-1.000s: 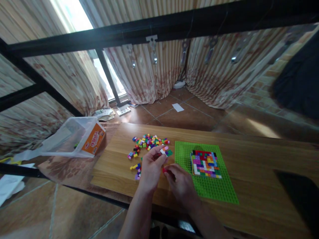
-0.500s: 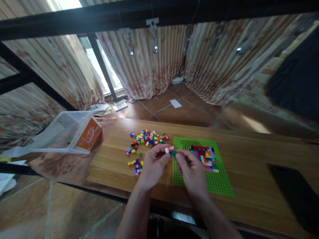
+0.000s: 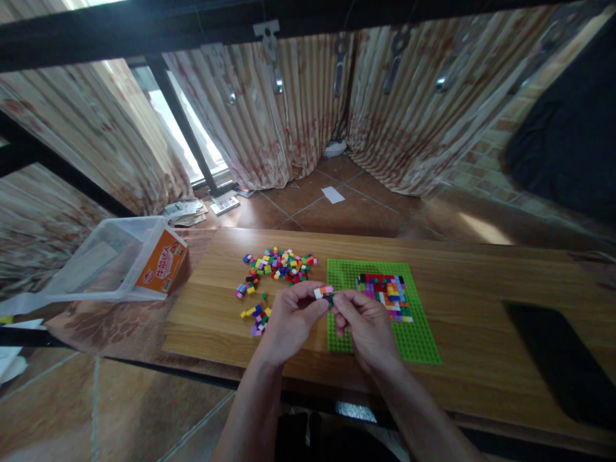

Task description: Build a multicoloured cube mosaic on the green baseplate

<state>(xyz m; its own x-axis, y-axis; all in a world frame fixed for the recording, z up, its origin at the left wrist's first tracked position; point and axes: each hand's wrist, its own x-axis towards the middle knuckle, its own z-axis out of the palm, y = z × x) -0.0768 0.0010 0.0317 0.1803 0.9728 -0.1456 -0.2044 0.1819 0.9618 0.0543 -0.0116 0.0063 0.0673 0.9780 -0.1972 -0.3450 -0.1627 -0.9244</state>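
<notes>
Between the fingertips of my left hand is a small cluster of joined toy bricks, white, orange and pink on top with darker ones below. My right hand pinches at the cluster's right end, by a dark green brick; its fingertips partly hide what they grip. Both hands are above the left edge of a green studded baseplate. On that plate, right of my hands, sits a block of multicoloured bricks, partly covered by my right hand. A pile of loose bricks lies beyond my left hand.
A smaller group of bricks lies left of my left wrist. The wooden board carries a black phone-like slab at right. A clear plastic tub with an orange label lies tipped at left. A dark rail crosses the top.
The view has shifted, so the scene sits slightly left. My right fingertips have closed in on the brick cluster, covering more of its green end. My left hand keeps its hold.
</notes>
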